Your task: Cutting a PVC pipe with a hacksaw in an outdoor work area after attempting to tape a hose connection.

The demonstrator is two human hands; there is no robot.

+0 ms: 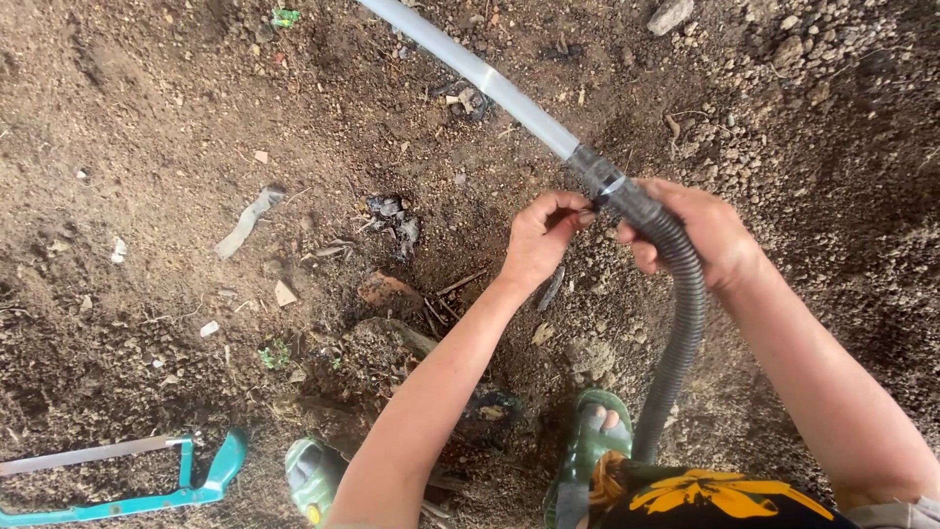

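Two pipes meet at the joint: the white pipe [470,64] runs off toward 11 o'clock, the ribbed black hose [682,323] toward 6. They look pushed together already. The right hand [700,230] wraps the hose end; the left hand [540,235] pinches the joint [599,176], maybe not tight yet.

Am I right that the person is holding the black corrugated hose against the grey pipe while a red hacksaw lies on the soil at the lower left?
Not quite: the hacksaw is teal, not red, as the head view shows. The rest holds: the right hand grips the black corrugated hose where it meets the grey pipe, the left hand at the joint.
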